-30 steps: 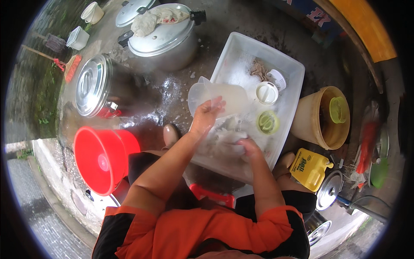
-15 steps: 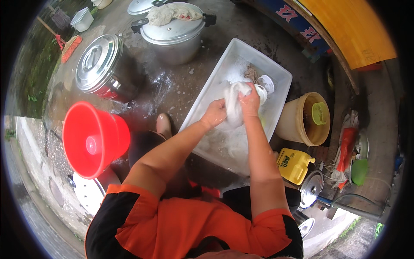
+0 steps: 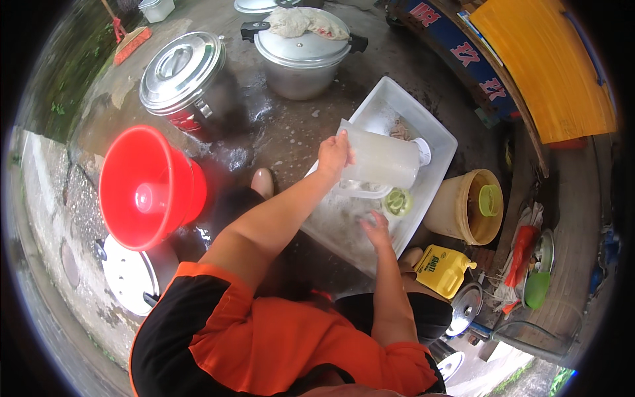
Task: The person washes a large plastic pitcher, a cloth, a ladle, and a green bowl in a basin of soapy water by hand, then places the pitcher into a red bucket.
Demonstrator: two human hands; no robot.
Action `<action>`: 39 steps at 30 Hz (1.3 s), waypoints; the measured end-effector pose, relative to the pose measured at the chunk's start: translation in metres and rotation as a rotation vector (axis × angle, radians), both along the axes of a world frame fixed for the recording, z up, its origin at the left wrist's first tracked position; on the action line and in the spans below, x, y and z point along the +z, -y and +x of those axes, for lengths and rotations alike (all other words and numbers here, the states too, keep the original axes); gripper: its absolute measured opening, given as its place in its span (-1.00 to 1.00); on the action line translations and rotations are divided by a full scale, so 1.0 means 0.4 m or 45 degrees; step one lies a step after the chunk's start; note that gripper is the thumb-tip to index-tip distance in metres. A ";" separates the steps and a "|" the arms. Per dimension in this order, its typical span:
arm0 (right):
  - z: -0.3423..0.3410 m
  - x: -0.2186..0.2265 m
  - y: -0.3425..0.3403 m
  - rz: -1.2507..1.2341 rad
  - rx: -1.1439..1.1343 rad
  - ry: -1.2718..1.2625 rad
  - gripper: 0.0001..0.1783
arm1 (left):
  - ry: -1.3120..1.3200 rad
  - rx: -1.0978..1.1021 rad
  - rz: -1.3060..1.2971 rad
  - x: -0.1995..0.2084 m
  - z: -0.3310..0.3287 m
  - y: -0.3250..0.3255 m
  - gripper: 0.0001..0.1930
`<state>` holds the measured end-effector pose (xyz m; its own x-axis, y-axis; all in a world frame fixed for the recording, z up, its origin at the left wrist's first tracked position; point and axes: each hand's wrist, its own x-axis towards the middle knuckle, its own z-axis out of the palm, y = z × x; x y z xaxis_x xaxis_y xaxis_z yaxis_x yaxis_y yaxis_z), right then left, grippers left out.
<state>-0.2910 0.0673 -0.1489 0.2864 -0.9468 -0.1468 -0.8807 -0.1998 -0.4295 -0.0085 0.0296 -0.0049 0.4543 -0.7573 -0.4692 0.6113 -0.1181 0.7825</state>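
Observation:
My left hand [image 3: 335,153] grips one end of a translucent plastic jug [image 3: 383,157], fingers closed on its rim. The jug lies tilted sideways above a white rectangular tub [image 3: 438,126] of cloudy, sudsy water [image 3: 340,221]. A pale curved strip along its near side looks like a handle. My right hand [image 3: 377,230] hangs low over the water with its fingers apart, holding nothing. Between it and the jug sits a round, light green cup-like piece [image 3: 397,202]. A white ridged lid [image 3: 423,151] and a brownish cloth [image 3: 399,129] show beyond the jug, partly covered.
A red bucket [image 3: 135,192] stands at left, near a lidded steel pot [image 3: 182,73]. Cloth lies on a large pressure cooker [image 3: 301,49] at the back. To the right are a beige bucket [image 3: 456,205], a yellow jerrycan [image 3: 442,270] and a metal lid [image 3: 466,308].
Both hands have let go of the white cloth, which I cannot make out now. My left hand has taken hold of the jug; my right has moved nearer and opened. The whole view has shifted.

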 end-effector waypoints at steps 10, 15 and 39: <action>0.211 0.504 0.002 0.637 -0.356 1.336 -0.77 | -0.354 -0.231 0.001 0.002 -0.010 0.008 -0.53; 0.184 0.556 0.007 -0.158 -0.184 1.128 -0.74 | 0.218 -0.316 0.073 0.072 -0.001 -0.030 -0.32; 0.327 0.496 -0.087 -0.494 0.441 0.819 -0.48 | 0.323 -0.311 -0.147 0.212 -0.049 -0.226 -0.58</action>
